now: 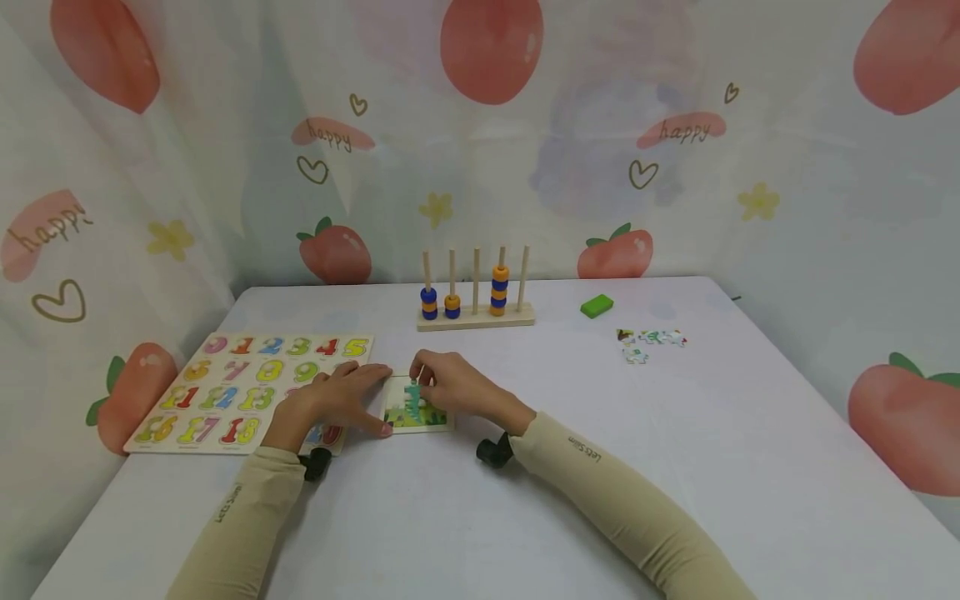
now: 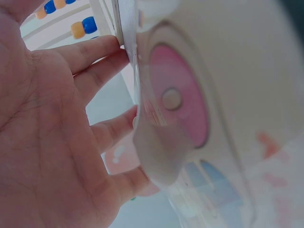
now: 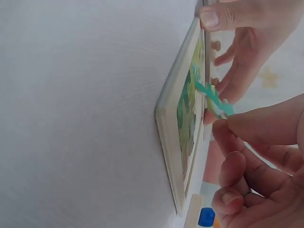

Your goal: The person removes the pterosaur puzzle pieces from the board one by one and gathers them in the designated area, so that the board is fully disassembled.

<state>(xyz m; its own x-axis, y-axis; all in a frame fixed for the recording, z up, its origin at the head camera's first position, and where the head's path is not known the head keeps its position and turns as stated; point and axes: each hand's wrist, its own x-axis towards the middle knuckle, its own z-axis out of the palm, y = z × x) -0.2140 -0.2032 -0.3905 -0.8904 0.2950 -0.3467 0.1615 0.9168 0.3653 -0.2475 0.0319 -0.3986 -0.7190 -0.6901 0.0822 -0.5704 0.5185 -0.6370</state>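
Well to the left of the right hand's grip lay a number board (image 1: 257,355), bearing coloured numerals in rows; nearer, just left of the grip, the left hand (image 1: 330,402) hid part of that board from the head view; its fingers were spread and fairly straight, clasping nothing, and its thumb rested at the near left corner of a puzzle tray (image 1: 423,430); the tray, printed with greenery, lay flat directly below the grip; above it a teal puzzle piece (image 3: 217,100) stood tilted, held at its upper end, though I could not tell whether its lower end touched the tray; the right hand (image 1: 453,382) pinched that piece between thumb and forefinger; beyond the grip and slightly right stood a peg stand (image 1: 476,318), with blue and orange rings (image 1: 498,292) on three pegs; farther right lay a green block (image 1: 597,306), then loose puzzle pieces (image 1: 660,337).
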